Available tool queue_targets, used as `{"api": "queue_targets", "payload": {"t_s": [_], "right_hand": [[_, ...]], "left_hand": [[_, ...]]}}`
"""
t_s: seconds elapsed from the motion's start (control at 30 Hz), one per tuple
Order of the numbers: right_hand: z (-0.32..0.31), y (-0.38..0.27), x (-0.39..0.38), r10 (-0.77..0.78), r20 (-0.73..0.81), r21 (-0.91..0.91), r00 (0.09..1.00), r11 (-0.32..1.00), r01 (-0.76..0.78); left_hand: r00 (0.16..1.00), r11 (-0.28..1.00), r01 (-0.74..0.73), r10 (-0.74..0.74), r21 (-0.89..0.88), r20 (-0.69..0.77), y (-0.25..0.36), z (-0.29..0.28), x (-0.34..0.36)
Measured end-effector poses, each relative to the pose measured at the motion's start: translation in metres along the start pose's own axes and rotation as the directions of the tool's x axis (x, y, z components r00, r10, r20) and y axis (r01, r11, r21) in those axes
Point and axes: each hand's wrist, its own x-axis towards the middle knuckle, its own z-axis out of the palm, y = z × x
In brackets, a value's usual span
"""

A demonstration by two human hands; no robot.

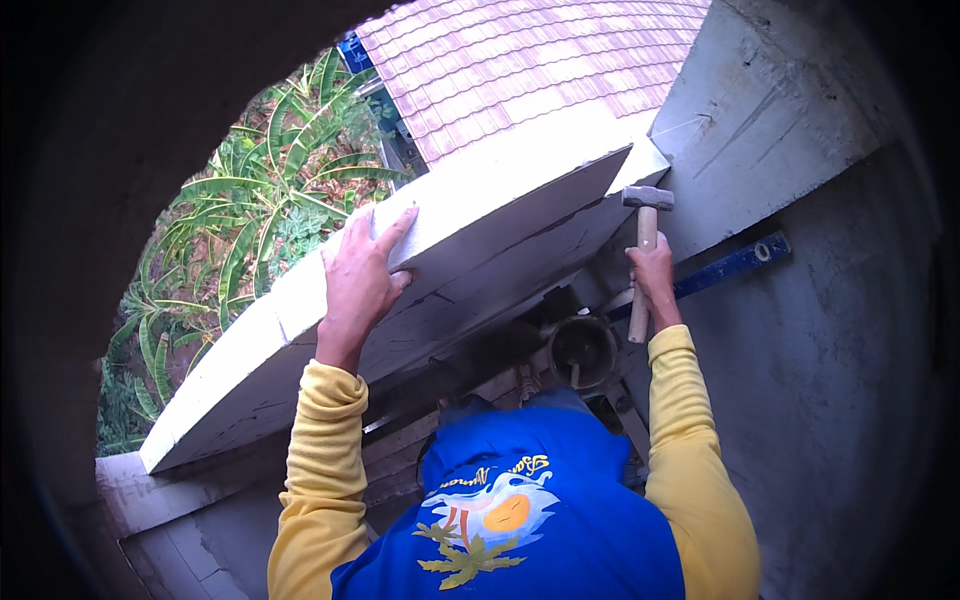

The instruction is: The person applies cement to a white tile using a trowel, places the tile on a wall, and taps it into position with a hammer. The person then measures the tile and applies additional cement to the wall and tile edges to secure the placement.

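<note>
My left hand (358, 280) lies on the top edge of a low wall of pale blocks (500, 190), its fingers spread over the white top and its thumb toward the near face. In my right hand (654, 275) is a hammer (647, 213), gripped around the middle of its wooden handle. The blocky metal head points up and away from me, close to the wall's right end, with a visible gap between it and the blocks. Below my right hand the handle's butt hangs free.
Behind my right hand, a blue spirit level (735, 265) leans along the grey wall. A round bucket (582, 322) with a stick-like thing inside stands low, near my feet. A concrete column (770, 110) rises at right. Beyond the wall are a tiled roof (540, 60) and leafy plants (270, 195).
</note>
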Motion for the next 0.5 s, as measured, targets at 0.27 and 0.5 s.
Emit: {"api": "queue_targets", "payload": {"t_s": [0.27, 0.5], "right_hand": [[-0.036, 0.137, -0.134, 0.214, 0.142, -0.077, 0.967, 0.976, -0.204], [-0.056, 0.208, -0.195, 0.293, 0.25, -0.247, 0.923, 0.941, -0.232]], "left_hand": [[0.957, 0.979, -0.121, 0.071, -0.164, -0.28, -0.015, 0.017, -0.012], [0.906, 0.949, -0.186, 0.066, -0.254, -0.418, 0.005, 0.024, -0.062]]}}
